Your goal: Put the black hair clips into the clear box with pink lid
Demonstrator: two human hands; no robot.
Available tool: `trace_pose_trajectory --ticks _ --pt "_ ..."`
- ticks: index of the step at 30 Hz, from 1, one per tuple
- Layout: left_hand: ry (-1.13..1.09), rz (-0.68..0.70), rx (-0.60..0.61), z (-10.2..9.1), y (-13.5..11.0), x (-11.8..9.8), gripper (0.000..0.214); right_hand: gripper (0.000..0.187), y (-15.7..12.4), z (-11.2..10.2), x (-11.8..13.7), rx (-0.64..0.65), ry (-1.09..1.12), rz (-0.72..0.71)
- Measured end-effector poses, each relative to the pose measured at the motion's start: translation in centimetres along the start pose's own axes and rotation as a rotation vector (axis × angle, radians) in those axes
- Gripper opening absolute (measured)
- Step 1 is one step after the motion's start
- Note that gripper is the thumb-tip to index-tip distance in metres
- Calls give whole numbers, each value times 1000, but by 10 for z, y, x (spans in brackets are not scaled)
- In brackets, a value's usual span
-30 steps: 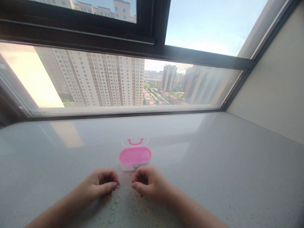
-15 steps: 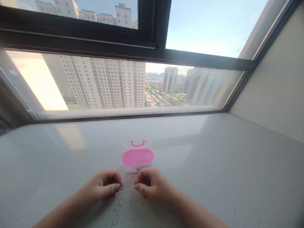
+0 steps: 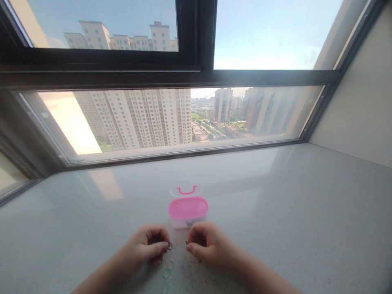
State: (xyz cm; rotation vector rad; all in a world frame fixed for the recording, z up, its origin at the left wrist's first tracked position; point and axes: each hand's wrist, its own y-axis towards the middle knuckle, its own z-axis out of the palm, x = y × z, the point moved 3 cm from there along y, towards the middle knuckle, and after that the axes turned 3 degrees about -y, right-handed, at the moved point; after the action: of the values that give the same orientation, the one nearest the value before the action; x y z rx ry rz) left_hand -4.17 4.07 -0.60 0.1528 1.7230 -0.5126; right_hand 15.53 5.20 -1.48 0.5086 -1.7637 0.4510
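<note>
My left hand (image 3: 147, 245) is closed in a pinch on a small dark ring (image 3: 170, 246), which sticks out past the fingertips. Opposite it, my right hand (image 3: 211, 245) is also pinched, with a tiny dark bit showing at its fingertips; its kind is too small to make out. A narrow gap separates the hands. Several pale greenish rings (image 3: 166, 274) lie in a row on the white surface below the gap. Just beyond my hands stands an oval box (image 3: 188, 208) with a pink top and a see-through body; something dark shows inside, partly hidden by my right hand.
Behind the box lies a clear oval piece with a pink handle (image 3: 187, 192). The speckled white sill (image 3: 290, 212) runs back to a dark-framed window (image 3: 269, 77). A pale wall (image 3: 361, 102) rises on the right.
The camera has turned slightly, so the whole scene sits further right and a little lower. My hands keep their pinches and nearly the same gap; the box and rings have not moved on the sill.
</note>
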Motion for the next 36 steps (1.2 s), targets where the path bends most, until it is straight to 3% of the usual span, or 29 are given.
trace_pose_trajectory --ticks 14,23,36 --pt "-42 -27 -67 3 -2 -6 34 3 0 2 0 2 -36 -27" --pt "-68 2 -27 -1 4 6 31 3 1 0 -3 1 -74 -26" --pt "-58 8 -26 -1 3 7 29 3 1 1 -1 -1 -99 -32"
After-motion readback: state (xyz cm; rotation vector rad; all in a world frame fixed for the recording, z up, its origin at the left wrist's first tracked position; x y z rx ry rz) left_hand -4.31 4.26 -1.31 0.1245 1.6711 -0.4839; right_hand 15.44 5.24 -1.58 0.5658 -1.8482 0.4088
